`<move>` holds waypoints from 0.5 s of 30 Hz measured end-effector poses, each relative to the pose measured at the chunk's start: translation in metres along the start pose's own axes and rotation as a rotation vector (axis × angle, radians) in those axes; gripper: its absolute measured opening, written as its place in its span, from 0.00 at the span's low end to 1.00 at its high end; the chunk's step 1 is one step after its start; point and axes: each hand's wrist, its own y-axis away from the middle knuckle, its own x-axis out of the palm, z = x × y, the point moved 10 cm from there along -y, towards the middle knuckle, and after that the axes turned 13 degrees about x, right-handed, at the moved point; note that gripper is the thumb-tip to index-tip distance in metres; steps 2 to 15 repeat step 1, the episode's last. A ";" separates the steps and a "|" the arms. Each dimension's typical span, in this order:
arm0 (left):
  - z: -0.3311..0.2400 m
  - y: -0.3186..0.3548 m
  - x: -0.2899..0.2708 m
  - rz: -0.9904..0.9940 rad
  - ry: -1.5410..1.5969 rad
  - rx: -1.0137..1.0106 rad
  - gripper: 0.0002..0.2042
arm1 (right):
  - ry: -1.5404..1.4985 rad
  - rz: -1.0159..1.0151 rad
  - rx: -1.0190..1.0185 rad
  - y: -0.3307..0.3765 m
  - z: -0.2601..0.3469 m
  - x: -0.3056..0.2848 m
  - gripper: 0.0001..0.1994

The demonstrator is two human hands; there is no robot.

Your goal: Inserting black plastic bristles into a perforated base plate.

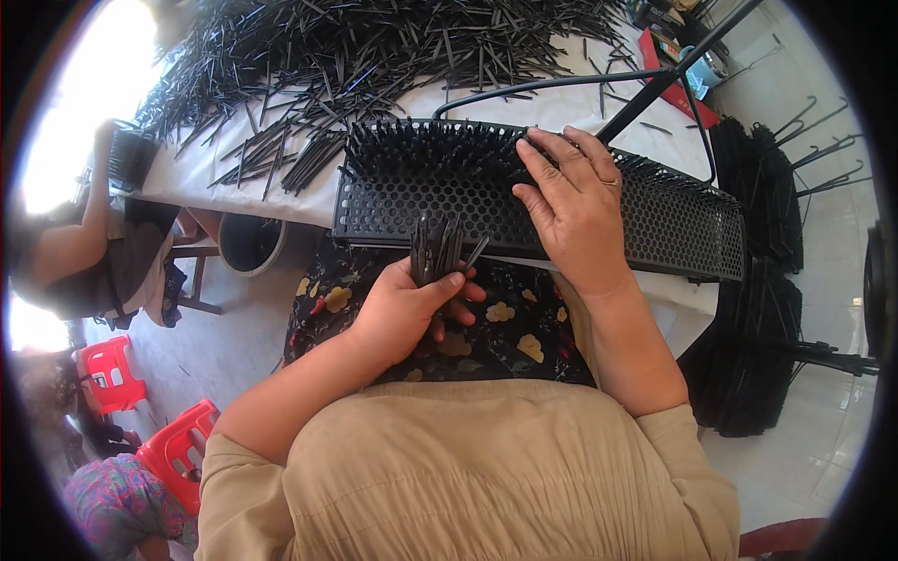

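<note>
My left hand (409, 304) is closed round a bundle of thin black strips (437, 251), their ends pointing up toward the rack. In front of me lies a long black rack (440, 208), its face pierced with many small round holes. Short black strips (421, 150) stand in rows of holes along its far side. My right hand (575, 206) rests over the rack's middle, fingers stretched out and thumb apart, fingertips touching the standing strips. Nothing shows between its fingers, though the palm is hidden.
Loose black strips (374, 47) are heaped on the white-covered table (318, 201). A black metal frame (645, 89) rises behind the rack. More black racks (758, 346) hang or stand at right. Another person's arm (79, 234), a dark bucket (251, 245) and red stools (110, 374) are at left.
</note>
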 end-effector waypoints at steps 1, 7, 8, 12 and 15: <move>0.000 0.000 0.001 0.011 -0.008 0.002 0.12 | 0.005 0.001 -0.004 0.001 -0.001 0.001 0.19; 0.000 0.000 0.001 0.011 -0.008 0.002 0.12 | 0.005 0.001 -0.004 0.001 -0.001 0.001 0.19; 0.000 0.000 0.001 0.011 -0.008 0.002 0.12 | 0.005 0.001 -0.004 0.001 -0.001 0.001 0.19; 0.000 0.000 0.001 0.011 -0.008 0.002 0.12 | 0.005 0.001 -0.004 0.001 -0.001 0.001 0.19; 0.000 0.000 0.001 0.011 -0.008 0.002 0.12 | 0.005 0.001 -0.004 0.001 -0.001 0.001 0.19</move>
